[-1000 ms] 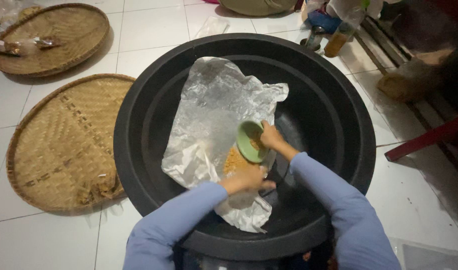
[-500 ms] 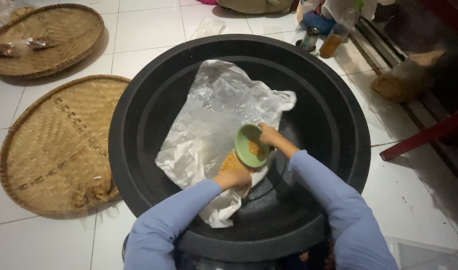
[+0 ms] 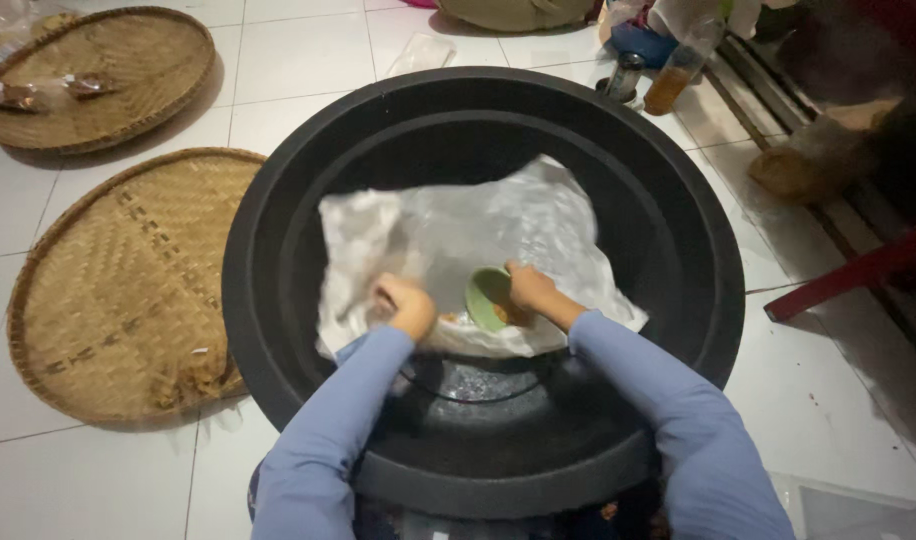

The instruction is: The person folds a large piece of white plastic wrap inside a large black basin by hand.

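Inside the black basin [image 3: 278, 250], the right hand [image 3: 531, 289] grips a small green bowl [image 3: 488, 298]; the left hand [image 3: 406, 305], fingers curled, presses the clear plastic sheet [image 3: 458, 235].

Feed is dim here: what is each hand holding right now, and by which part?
Right hand holds the small green bowl by its rim. Left hand presses on the clear plastic bag near its lower edge; whether it grips is unclear.
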